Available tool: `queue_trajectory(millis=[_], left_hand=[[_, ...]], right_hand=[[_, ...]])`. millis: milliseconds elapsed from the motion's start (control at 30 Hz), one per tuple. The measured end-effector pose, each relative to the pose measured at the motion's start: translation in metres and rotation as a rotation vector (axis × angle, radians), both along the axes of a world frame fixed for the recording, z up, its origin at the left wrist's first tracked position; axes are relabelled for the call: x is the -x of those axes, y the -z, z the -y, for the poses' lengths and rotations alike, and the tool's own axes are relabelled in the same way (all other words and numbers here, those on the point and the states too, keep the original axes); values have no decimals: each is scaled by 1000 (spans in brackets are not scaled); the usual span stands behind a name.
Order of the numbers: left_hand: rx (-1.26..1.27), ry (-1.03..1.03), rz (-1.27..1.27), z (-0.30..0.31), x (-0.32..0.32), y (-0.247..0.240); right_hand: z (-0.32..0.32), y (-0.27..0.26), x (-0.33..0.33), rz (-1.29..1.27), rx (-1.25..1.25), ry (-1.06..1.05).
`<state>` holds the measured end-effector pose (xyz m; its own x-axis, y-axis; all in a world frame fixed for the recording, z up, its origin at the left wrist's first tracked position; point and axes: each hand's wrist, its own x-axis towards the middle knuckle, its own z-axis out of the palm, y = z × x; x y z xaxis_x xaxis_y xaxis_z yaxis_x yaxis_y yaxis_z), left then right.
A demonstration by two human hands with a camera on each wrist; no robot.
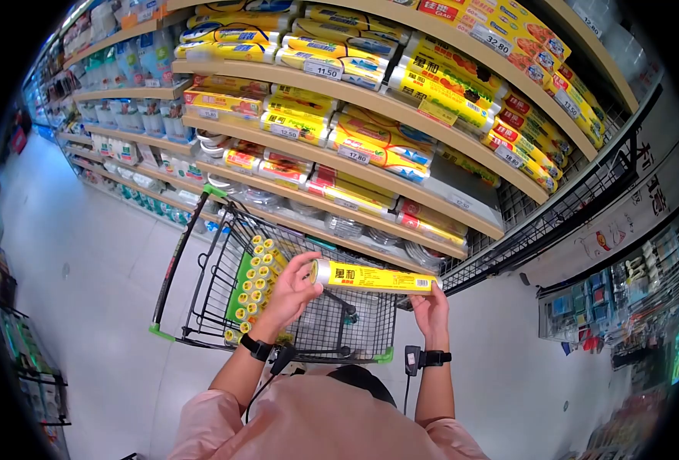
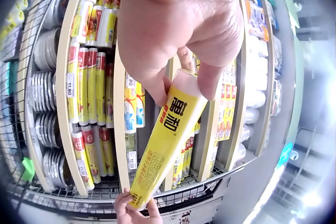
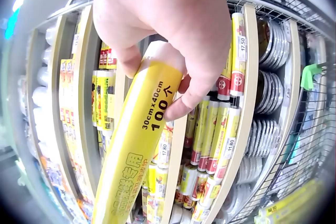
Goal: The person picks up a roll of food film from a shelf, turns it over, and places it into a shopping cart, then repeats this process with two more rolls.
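Left hand (image 1: 293, 287), right hand (image 1: 430, 308) grip yellow roll (image 1: 374, 277) ends (level, above cart (image 1: 201, 291)).

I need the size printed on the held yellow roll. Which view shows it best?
Right wrist: the yellow roll reads 30cm x 40cm, 100. Left wrist shows its brand characters; head shows it whole, print unreadable.

**Bright shop light, strong fisheye**

Head view: even overhead light, pale floor (image 1: 86, 253) nearly washed out, shadows v. soft. Shelves (image 1: 370, 100) bend w/ the lens; corners are black. Wrist views: left hand (image 2: 178, 24) and right hand (image 3: 163, 19) too close, soft, a bit overexposed; print on the yellow roll (image 2: 168, 145) is sharp. Edges blurred, glare spot in one corner each.
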<state>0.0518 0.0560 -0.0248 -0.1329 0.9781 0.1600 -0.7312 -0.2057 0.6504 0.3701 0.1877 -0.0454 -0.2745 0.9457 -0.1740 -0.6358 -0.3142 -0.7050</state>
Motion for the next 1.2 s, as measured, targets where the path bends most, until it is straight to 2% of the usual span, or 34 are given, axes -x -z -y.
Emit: queue_trajectory(millis=[200,333,467,600,700,767,833,867,1000,1100,1200], left_hand=[[169,19,-43,-13,10,-5],[251,-22,193,-20,8,3],[354,-42,432,-32,17,37],[290,-137,507,-36,19,44],[232,-187,528,-32,18,44],[196,-173,526,-29,16,38],[160,-136,526,-29,16,52],[174,-112,637,-34,19,72],[282,8,310,-9,13,31],[204,33,265,-5,17,27],[116,-59,240,0,19,28]], right_hand=[[-4,-3,6,-27,-37,-13],[4,-19,11,-80,-189,-2],[4,-29,11,-64,-321,-129],[19,-67,34,96,-327,-209],[17,-68,37,150,-212,-198],[10,-62,35,235,-221,-156],[8,-59,33,334,-232,-115],[11,-60,34,288,-238,-86],[4,-50,26,191,-317,-48],[8,-61,26,223,-352,-73],[8,-61,31,321,-325,-84]])
